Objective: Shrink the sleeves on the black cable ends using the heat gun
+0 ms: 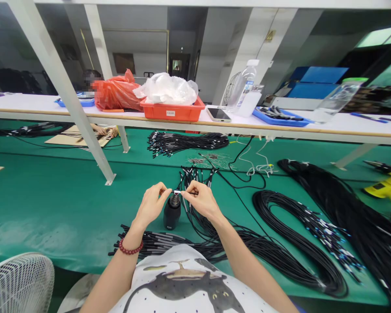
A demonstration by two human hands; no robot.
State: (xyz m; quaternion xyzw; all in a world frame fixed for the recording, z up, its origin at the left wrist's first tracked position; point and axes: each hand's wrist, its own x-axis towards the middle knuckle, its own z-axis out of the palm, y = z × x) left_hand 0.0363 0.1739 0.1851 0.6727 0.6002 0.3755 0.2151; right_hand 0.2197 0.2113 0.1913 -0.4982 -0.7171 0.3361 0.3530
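Note:
Between my two hands a thin black cable with a short white sleeve (177, 192) is stretched level. My left hand (152, 203) pinches its left end, and my right hand (202, 199) grips it just right of the sleeve. Right under the sleeve stands a black hot-air gun (172, 215), upright, its metal nozzle pointing up; whether the sleeve touches the nozzle I cannot tell. A bundle of black cables with grey sleeves (166, 240) lies in front of my body. Behind my right hand more cable ends (195, 174) fan out on the green mat.
Coiled cables (280, 208) and a long black bundle (329, 182) cover the right side. A yellow tool (384, 187) lies at the far right. Overhead runs a shelf (117, 116) with a red bin (171, 112). Another person's hands (99, 130) are behind the left post.

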